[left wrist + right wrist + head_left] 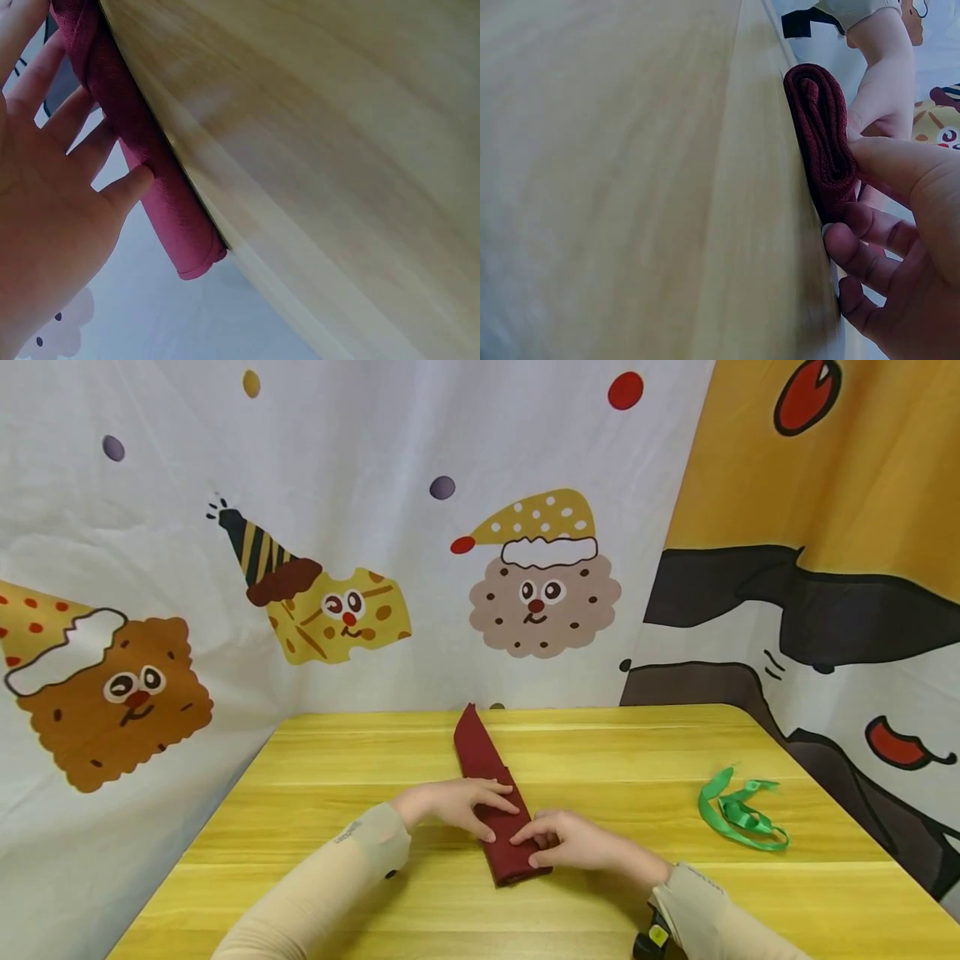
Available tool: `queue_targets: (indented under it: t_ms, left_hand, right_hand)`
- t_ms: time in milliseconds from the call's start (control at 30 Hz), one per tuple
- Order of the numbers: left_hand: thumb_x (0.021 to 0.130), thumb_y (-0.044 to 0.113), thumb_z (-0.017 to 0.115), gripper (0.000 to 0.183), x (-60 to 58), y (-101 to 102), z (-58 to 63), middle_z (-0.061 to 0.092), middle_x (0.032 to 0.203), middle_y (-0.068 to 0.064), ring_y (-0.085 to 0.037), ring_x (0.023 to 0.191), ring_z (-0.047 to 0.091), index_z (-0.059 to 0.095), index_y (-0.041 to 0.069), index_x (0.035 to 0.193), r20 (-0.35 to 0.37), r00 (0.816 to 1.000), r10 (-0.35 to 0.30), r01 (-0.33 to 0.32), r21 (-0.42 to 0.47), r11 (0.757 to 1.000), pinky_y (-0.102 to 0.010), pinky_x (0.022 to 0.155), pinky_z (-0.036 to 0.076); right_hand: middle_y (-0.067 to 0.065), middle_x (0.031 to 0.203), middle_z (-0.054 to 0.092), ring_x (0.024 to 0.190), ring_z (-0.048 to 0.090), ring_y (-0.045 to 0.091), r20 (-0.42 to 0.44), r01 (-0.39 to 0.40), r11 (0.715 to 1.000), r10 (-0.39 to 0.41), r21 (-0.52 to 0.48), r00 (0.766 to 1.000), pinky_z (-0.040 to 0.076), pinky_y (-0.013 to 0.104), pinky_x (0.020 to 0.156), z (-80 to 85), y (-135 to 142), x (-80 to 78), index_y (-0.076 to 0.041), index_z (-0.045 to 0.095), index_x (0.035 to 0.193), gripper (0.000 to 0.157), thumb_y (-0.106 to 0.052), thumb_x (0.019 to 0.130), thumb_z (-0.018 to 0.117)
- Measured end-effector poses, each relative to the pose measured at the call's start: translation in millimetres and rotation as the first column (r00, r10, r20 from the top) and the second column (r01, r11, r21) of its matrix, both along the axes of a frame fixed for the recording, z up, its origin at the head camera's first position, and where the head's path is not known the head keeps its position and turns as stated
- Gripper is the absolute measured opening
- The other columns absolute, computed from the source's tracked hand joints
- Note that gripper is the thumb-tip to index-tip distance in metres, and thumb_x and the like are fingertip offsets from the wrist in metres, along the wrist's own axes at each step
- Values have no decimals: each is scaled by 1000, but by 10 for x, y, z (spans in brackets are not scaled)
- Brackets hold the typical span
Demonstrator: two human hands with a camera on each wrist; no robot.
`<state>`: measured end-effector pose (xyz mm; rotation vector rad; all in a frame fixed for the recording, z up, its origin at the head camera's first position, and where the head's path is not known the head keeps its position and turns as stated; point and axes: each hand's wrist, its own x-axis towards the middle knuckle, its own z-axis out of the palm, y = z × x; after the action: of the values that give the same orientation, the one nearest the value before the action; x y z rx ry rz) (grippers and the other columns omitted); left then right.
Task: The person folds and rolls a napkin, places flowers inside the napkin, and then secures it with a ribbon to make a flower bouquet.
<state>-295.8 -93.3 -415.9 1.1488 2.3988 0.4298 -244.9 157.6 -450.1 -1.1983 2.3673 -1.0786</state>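
A dark red cloth (480,756), folded into a long flat strip with a pointed far end, lies on the table. My left hand (457,802) rests across its middle, fingers spread and fairly straight. At the near end, my right hand (573,843) holds the cloth's edge with thumb and bent fingers. The right wrist view shows the layered folds of the cloth (821,142), with the right thumb against its top and the other fingers at its side. From the left wrist, the left hand (67,202) is seen with its little finger touching the cloth (176,217).
A green ribbon (742,817) lies loosely looped on the right side of the wooden table (360,743). Behind the table hangs a white curtain (360,485) printed with cartoon figures. A dark device (651,935) is strapped at the right wrist.
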Motion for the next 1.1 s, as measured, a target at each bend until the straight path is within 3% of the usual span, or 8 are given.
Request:
queue_targets:
  t_ms: [600,1100]
  left_hand:
    - [87,28,75,53,-165,59,-49,32,154,7,-16,144,21,57,30,137,58,997,-51,52,-3,999,-43,113,20]
    - [86,26,76,52,-210,195,-39,34,153,7,-17,144,21,59,30,134,25,995,-98,99,-26,995,-41,113,20]
  right_hand:
    - [-7,91,57,77,49,6,-39,9,999,-7,50,999,43,21,68,4,-35,36,-16,69,119,30,-22,90,71]
    - [-11,82,52,71,47,2,-34,22,998,-20,67,999,43,21,65,67,8,90,-15,69,118,29,-21,90,71]
